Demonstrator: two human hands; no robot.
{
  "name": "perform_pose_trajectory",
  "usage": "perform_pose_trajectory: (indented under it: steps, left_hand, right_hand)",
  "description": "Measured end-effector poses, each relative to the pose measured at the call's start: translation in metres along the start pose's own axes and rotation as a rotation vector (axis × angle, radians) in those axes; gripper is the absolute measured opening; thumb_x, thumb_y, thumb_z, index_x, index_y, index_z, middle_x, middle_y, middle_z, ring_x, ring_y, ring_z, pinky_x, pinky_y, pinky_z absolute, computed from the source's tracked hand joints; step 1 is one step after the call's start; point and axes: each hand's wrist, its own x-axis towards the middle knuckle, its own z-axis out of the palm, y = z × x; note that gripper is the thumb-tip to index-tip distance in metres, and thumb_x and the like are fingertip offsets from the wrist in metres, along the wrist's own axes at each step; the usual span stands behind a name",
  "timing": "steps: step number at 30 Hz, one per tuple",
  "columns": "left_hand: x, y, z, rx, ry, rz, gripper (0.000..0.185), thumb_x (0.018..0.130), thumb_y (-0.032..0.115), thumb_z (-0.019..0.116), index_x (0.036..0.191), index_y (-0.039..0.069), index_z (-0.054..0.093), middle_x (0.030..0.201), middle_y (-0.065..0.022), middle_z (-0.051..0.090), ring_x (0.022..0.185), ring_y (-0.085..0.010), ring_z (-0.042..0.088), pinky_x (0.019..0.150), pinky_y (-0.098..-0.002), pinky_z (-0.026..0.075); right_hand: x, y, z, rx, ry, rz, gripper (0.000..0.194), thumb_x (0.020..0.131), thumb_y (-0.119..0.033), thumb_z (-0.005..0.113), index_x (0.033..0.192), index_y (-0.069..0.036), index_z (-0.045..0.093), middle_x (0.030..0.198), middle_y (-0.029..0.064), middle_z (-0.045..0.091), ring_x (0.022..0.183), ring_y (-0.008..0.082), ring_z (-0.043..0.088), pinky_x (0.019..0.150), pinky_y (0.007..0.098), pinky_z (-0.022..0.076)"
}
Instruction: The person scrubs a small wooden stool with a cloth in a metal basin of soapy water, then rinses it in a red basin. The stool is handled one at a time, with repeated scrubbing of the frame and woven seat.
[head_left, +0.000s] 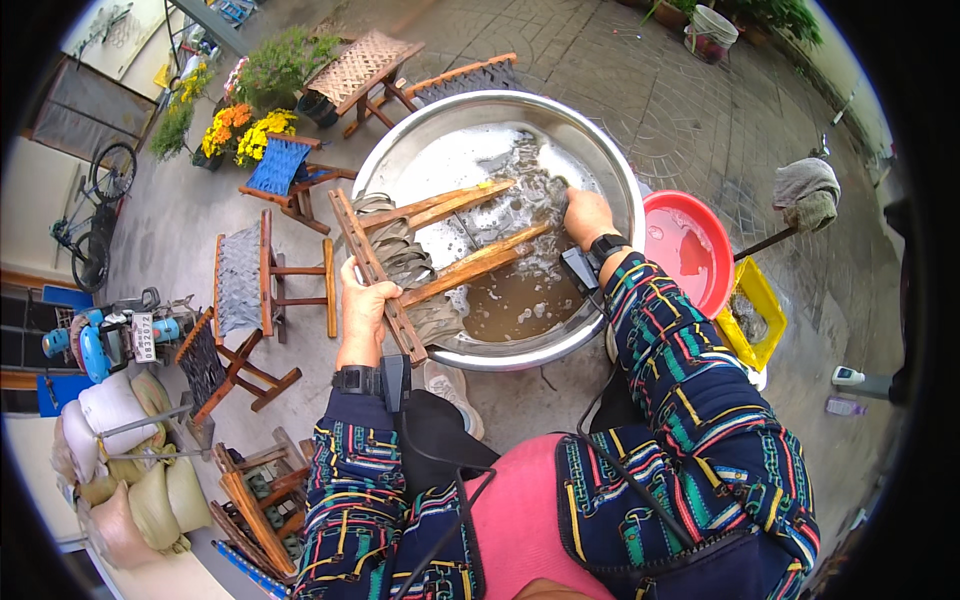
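A large round metal basin (487, 360) holds murky water with white suds. My left hand (365, 304) grips the top rail of a wooden folding stool (472, 266) with a seat of woven dark strips, tilted over the basin's left side. The stool's legs reach over the water. My right hand (589, 217) is at the water near the basin's right side, beside the leg ends; its fingertips are hidden by suds and water, so I cannot tell if it holds anything. Both wrists wear black straps with devices.
A red plastic basin (724, 247) with water and a yellow basket (776, 330) stand at the right, near a cloth-topped pole (806, 193). Several folding stools (240, 277) and flower pots stand left. Sacks (120, 420) and a parked motorcycle (97, 341) are farther left.
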Motion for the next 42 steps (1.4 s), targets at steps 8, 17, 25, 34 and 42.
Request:
perform_pose_trajectory:
  steps: [8, 17, 25, 34, 42]
  left_hand:
    - [-0.006, 0.018, -0.012, 0.068, -0.035, 0.092, 0.086, 0.062, -0.01, 0.062, 0.142, 0.003, 0.033, 0.094, -0.0103, 0.061, 0.074, -0.0171, 0.06, 0.063, -0.0294, 0.051]
    - [-0.012, 0.016, -0.014, 0.122, -0.039, 0.092, 0.088, 0.063, -0.007, 0.062, 0.145, 0.0, 0.031, 0.095, -0.0096, 0.063, 0.075, -0.0156, 0.061, 0.065, -0.0285, 0.051]
    - [-0.014, 0.014, -0.016, 0.179, -0.053, 0.153, 0.086, 0.063, -0.005, 0.063, 0.144, -0.002, 0.035, 0.099, -0.0072, 0.063, 0.082, -0.0146, 0.06, 0.069, -0.0268, 0.05]
    - [-0.013, 0.015, -0.011, 0.279, -0.002, 0.205, 0.079, 0.063, -0.009, 0.057, 0.14, 0.001, 0.043, 0.1, -0.0039, 0.063, 0.078, -0.0128, 0.058, 0.066, -0.0245, 0.048]
    - [-0.014, 0.014, -0.011, 0.288, 0.004, 0.211, 0.075, 0.063, -0.01, 0.055, 0.138, 0.002, 0.046, 0.1, -0.0023, 0.062, 0.079, -0.0114, 0.057, 0.066, -0.023, 0.047]
  right_hand:
    - [0.016, 0.017, 0.014, 0.204, 0.268, -0.003, 0.03, 0.083, -0.007, 0.05, 0.106, -0.006, 0.069, 0.1, 0.0243, 0.068, 0.1, 0.0423, 0.063, 0.089, 0.0476, 0.0495]
    - [0.031, -0.012, 0.021, 0.663, 0.014, -0.276, 0.028, 0.08, -0.004, 0.052, 0.102, -0.004, 0.07, 0.095, 0.0234, 0.069, 0.092, 0.04, 0.066, 0.086, 0.0427, 0.0516]
    - [0.039, 0.05, 0.019, 0.068, 0.291, 0.119, 0.025, 0.087, -0.007, 0.049, 0.101, -0.005, 0.069, 0.097, 0.025, 0.068, 0.097, 0.0414, 0.065, 0.083, 0.0469, 0.0508]
    - [0.052, 0.009, 0.04, 0.575, -0.05, -0.057, 0.027, 0.082, -0.007, 0.054, 0.102, -0.005, 0.071, 0.098, 0.0227, 0.069, 0.091, 0.0403, 0.066, 0.085, 0.0435, 0.0523]
    - [0.044, 0.055, 0.017, 0.011, 0.222, 0.056, 0.022, 0.08, -0.008, 0.055, 0.093, -0.001, 0.07, 0.095, 0.026, 0.068, 0.095, 0.0423, 0.065, 0.086, 0.046, 0.0515]
